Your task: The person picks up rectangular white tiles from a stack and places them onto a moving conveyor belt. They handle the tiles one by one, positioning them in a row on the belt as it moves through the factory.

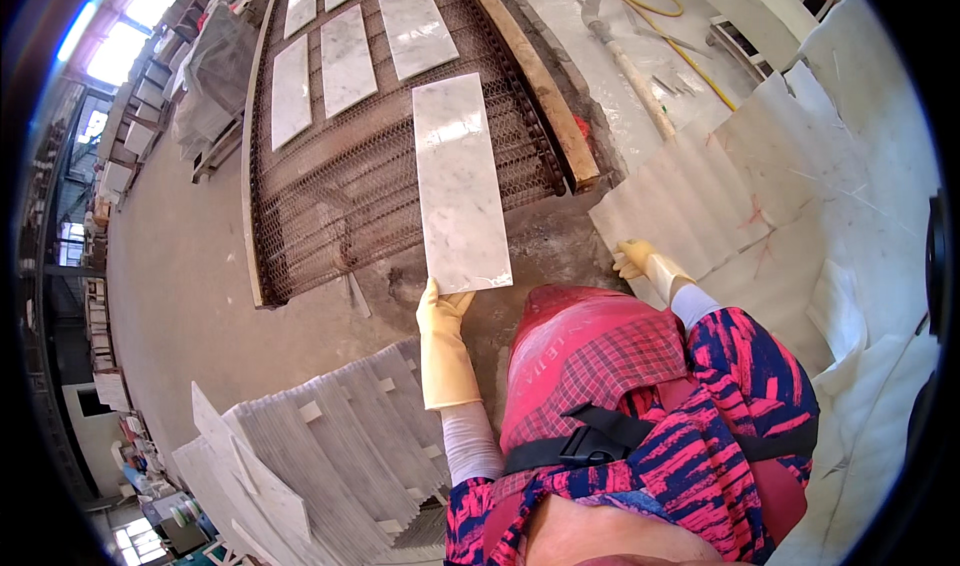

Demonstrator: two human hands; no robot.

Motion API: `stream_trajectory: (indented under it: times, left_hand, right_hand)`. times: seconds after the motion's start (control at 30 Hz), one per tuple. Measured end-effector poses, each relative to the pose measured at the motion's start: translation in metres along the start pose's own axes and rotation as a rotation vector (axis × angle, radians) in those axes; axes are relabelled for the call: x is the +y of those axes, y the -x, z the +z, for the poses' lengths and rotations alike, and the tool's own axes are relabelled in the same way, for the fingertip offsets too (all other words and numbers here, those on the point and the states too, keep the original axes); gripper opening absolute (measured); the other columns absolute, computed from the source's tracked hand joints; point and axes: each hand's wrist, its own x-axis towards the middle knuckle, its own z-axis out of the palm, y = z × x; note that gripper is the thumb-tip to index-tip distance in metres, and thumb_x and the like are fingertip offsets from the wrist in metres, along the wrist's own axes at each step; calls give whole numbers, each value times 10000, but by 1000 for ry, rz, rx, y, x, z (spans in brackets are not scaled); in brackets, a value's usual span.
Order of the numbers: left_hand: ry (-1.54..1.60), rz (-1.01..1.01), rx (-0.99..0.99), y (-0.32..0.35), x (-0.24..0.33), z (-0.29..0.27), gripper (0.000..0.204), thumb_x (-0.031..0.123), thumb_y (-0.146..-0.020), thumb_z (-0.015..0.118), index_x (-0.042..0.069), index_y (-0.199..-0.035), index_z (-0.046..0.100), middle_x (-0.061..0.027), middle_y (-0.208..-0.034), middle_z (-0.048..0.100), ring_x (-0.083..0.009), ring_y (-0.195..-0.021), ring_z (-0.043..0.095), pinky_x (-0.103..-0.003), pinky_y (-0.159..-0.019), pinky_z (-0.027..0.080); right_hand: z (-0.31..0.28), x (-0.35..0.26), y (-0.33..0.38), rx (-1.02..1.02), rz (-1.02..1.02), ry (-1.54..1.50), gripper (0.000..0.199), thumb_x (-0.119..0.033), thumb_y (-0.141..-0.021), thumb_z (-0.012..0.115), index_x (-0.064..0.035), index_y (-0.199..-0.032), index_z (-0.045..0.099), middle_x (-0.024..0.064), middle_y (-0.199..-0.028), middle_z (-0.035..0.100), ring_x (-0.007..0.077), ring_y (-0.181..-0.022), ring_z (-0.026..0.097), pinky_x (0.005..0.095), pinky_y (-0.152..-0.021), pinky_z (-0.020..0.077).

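Note:
A long white marble tile [462, 181] with grey veining reaches from the wire-mesh conveyor [390, 181] out over its near end. My left hand [443, 311], in a cream rubber glove, grips the tile's near edge at the left corner, thumb on top and fingers underneath. To the right, my right hand [634, 260], gloved alike, is at the edge of a pale thin sheet [668, 201]. Its fingers are curled together; what they hold, if anything, is hidden. Several more marble tiles [348, 63] lie in rows farther up the conveyor.
At the lower left, many tiles stand on edge in a leaning stack [340, 446] with small spacers. A wooden rail [530, 71] borders the conveyor's right side. A yellow hose [700, 71] and a pipe [635, 76] lie beyond. Wrapped goods [215, 86] line the left.

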Motion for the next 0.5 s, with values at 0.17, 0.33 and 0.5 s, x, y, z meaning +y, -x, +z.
stream_trajectory:
  times: [0.17, 0.33, 0.5]
  left_hand:
    - [-47, 148, -44, -19, -19, -18, 449, 337, -1081, 481, 42, -1417, 513, -183, -1432, 570, -403, -1268, 592, -628, -1059, 477]
    - [10, 298, -20, -19, -44, -14, 418, 335, -1081, 491, 44, -1380, 521, -168, -1374, 604, -389, -1200, 634, -636, -1003, 513]
    - [90, 335, 2, -16, -56, -7, 378, 327, -1075, 516, 47, -1327, 540, -180, -1299, 639, -393, -1133, 666, -650, -952, 546]
  right_hand:
    - [-16, 19, -9, 1, 8, -40, 444, -404, -1033, 467, -52, -1261, 612, 206, -1018, 760, 324, -723, 739, 426, -614, 616]
    - [-21, 14, -7, 7, 44, -31, 450, -406, -1032, 452, -65, -1282, 607, 202, -1034, 760, 323, -738, 743, 418, -622, 620]
    - [-21, 8, -17, -15, -3, 26, 450, -398, -1023, 460, -80, -1311, 596, 199, -1070, 755, 321, -761, 746, 399, -623, 621]
